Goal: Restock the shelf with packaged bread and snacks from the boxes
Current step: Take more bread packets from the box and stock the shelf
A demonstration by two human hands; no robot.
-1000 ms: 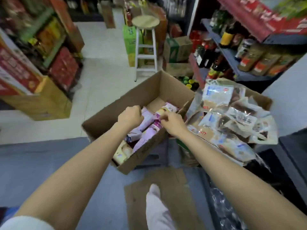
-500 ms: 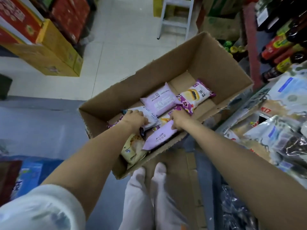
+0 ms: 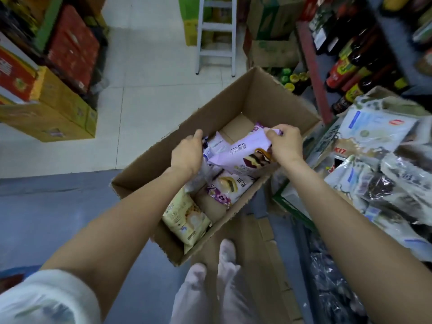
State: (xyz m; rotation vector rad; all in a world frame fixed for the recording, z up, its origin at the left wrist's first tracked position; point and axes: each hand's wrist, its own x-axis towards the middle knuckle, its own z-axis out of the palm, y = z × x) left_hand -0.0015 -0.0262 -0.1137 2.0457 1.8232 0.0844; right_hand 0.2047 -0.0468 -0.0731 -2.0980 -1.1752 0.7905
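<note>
Upper left of frame: yellow cartons point(image 3: 58, 113) and red cartons point(image 3: 72, 47) are standing on the pale floor. Centre: an open cardboard box point(image 3: 268, 101) is holding packaged breads. Left hand point(image 3: 187, 155) is reaching into the box, fingers curled around a white-and-blue packet point(image 3: 216, 146) at its left edge. Right hand point(image 3: 284, 143) is pinching the upper end of a lilac bread packet point(image 3: 240, 153), raised above the others. A cream packet point(image 3: 184, 218) and a purple-flowered packet point(image 3: 230, 187) are lying lower in the box. Right of frame: clear-bagged snacks point(image 3: 374, 164) are piling beside it; sauce bottles point(image 3: 355, 66) are standing on shelving at upper right.
</note>
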